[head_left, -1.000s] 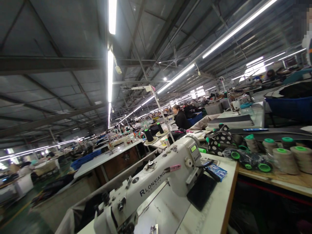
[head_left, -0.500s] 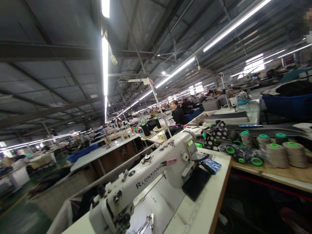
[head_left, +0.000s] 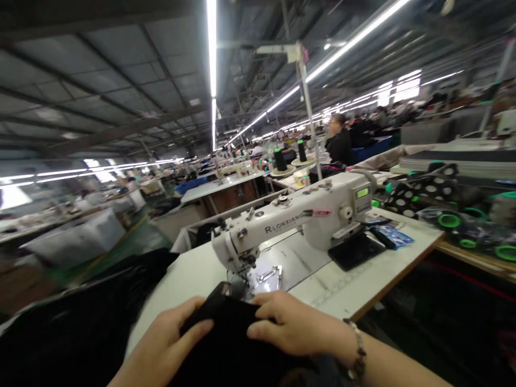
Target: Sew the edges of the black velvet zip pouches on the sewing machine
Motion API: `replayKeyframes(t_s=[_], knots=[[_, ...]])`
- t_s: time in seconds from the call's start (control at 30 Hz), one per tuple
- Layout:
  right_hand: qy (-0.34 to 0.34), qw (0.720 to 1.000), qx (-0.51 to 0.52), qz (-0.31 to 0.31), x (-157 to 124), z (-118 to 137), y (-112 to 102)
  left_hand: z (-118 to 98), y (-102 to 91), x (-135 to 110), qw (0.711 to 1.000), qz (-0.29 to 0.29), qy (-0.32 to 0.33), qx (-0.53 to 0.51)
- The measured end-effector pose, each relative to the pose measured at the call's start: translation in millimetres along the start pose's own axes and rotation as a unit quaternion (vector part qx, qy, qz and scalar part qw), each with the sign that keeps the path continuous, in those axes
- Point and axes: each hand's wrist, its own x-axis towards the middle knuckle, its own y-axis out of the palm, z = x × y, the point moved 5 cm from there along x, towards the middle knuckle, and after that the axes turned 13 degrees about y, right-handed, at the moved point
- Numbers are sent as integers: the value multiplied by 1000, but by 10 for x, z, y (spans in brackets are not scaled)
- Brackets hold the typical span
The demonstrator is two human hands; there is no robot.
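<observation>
Black fabric (head_left: 229, 344) spans the space between both hands, its upper edge close to the needle area of a white sewing machine (head_left: 282, 217). Gripping its left side, my left hand (head_left: 169, 333) has the thumb on top and the other fingers partly underneath. My right hand (head_left: 282, 322), a bracelet at its wrist, pinches the right side with bent fingers. A metal guide (head_left: 270, 277) lies on the machine bed just beyond the right fingers. Whether the fabric's edge is under the presser foot I cannot tell.
A black phone-like slab (head_left: 357, 251) and a blue packet (head_left: 393, 235) lie on the table's right part. Pink thread snips (head_left: 318, 213) rest on the machine arm. Dark cloth (head_left: 88, 317) is heaped at left. Green-ended spools (head_left: 449, 220) lie at right. A person (head_left: 339, 145) sits farther back.
The view has tipped down and turned left, so the machine sits higher and farther right. Both hands and the black fabric have come into view in front of the needle.
</observation>
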Motion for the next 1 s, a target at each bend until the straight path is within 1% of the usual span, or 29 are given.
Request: replayKeyframes(t_s=[0.07,0.13,0.27,0.43,0.53,0.63,0.73,0.8,0.87,0.93,1.0], knots=[[-11,1000,11,5,-40,39,-49,67,20,17,995,18,-24,-90],[-11,1000,11,-6,-46,84,-65,62,17,22,987,12,-30,-156],[-1,999,-8,-34,-38,163,-2,-2,3,13,976,-21,-25,-214],[4,999,-17,-43,-45,201,30,34,46,-17,962,-32,-42,-266],[17,999,-24,-37,-44,191,16,61,45,-14,962,-32,-42,-266],[11,999,-42,-31,-69,229,-19,25,-4,-5,965,-16,-24,-261],[-8,998,-58,-5,-161,347,-75,-134,-151,-36,972,-11,-1,-233],[-33,998,-50,13,-248,463,-126,-304,-286,-79,982,-13,15,-187],[-61,998,-31,17,-316,567,-174,-470,-406,-115,991,-11,24,-134],[-59,998,-21,16,-323,604,-189,-561,-484,-118,995,-13,23,-100],[-32,999,-19,26,-271,572,-153,-548,-504,-84,995,-15,12,-99]])
